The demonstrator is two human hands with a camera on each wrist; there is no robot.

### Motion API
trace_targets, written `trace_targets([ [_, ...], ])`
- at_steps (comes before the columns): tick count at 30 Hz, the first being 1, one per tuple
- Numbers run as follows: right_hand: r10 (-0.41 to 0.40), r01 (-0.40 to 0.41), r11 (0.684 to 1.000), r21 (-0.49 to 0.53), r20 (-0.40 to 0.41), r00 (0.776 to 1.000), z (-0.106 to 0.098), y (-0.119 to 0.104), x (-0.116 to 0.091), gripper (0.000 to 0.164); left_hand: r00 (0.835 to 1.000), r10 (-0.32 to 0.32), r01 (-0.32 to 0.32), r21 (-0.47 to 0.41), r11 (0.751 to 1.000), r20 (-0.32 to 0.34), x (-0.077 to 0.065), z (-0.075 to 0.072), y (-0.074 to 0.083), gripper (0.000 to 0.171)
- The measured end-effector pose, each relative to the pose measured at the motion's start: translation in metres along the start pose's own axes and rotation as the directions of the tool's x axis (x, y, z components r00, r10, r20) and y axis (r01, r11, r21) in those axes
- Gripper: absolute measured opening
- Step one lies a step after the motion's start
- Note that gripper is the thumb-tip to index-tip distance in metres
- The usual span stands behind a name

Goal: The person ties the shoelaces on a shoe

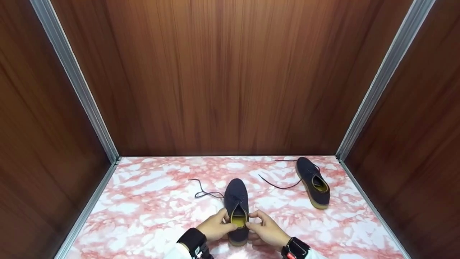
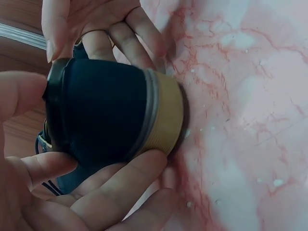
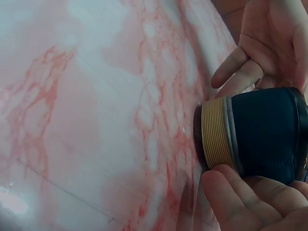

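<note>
A dark lace-up shoe point(image 1: 236, 190) with a yellow insole and tan sole stands on the tabletop, toe pointing away from me. My left hand point(image 1: 215, 227) grips its left side near the opening, thumb at the collar and fingers along the outside. On the other side my right hand point(image 1: 265, 230) holds the collar between thumb and fingers. The left wrist view shows the heel point(image 2: 106, 110) between both hands. Seen from the right wrist, the ribbed tan sole point(image 3: 219, 134) is at the table surface, with right fingers point(image 3: 231, 192) against it.
A matching shoe point(image 1: 307, 172) stands at the right, its loose laces point(image 1: 280, 187) trailing left. Another lace point(image 1: 205, 194) extends left from the held shoe. Brown wood-grain panels point(image 1: 230, 79) with metal edge strips surround the red-and-white marbled table point(image 1: 151, 201).
</note>
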State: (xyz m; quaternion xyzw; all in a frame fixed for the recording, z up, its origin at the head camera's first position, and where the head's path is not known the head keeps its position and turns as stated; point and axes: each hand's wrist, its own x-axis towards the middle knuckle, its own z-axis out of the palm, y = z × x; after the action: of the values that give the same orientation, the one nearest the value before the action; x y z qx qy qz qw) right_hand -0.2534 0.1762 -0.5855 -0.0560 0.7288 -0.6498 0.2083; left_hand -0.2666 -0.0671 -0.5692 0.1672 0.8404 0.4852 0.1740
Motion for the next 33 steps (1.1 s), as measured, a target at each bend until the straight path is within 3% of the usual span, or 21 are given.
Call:
trace_targets([
  [5, 0.007, -0.007, 1.0, -0.003, 0.019, 1.0, 0.0, 0.001, -0.001, 0.045, 0.999, -0.007, 0.008, -0.009, 1.0, 0.036, -0.001, -0.002, -0.001, 0.037],
  [16, -0.016, 0.026, 0.996, -0.084, 0.121, 0.993, -0.006, -0.005, -0.002, 0.036, 0.995, -0.039, 0.029, 0.106, 0.994, 0.092, 0.0, -0.014, 0.004, 0.035],
  [21, -0.031, 0.054, 0.966, -0.252, 0.096, 0.995, -0.012, -0.015, 0.005, 0.034, 0.997, -0.051, 0.037, 0.229, 0.973, 0.055, 0.007, -0.023, 0.005, 0.042],
  [25, -0.036, 0.057, 0.929, -0.366, 0.065, 0.997, -0.017, -0.026, 0.011, 0.035, 0.998, -0.054, 0.049, 0.227, 0.973, 0.018, 0.012, -0.029, 0.007, 0.044],
  [29, -0.049, 0.066, 0.919, -0.389, 0.055, 0.997, -0.019, -0.037, 0.019, 0.037, 0.997, -0.075, 0.079, 0.199, 0.977, -0.03, 0.017, -0.031, 0.006, 0.046],
  [33, -0.137, 0.142, 0.869, -0.474, 0.044, 0.99, -0.015, -0.044, 0.03, 0.038, 0.991, -0.107, 0.116, 0.128, 0.985, -0.078, 0.023, -0.03, 0.002, 0.045],
])
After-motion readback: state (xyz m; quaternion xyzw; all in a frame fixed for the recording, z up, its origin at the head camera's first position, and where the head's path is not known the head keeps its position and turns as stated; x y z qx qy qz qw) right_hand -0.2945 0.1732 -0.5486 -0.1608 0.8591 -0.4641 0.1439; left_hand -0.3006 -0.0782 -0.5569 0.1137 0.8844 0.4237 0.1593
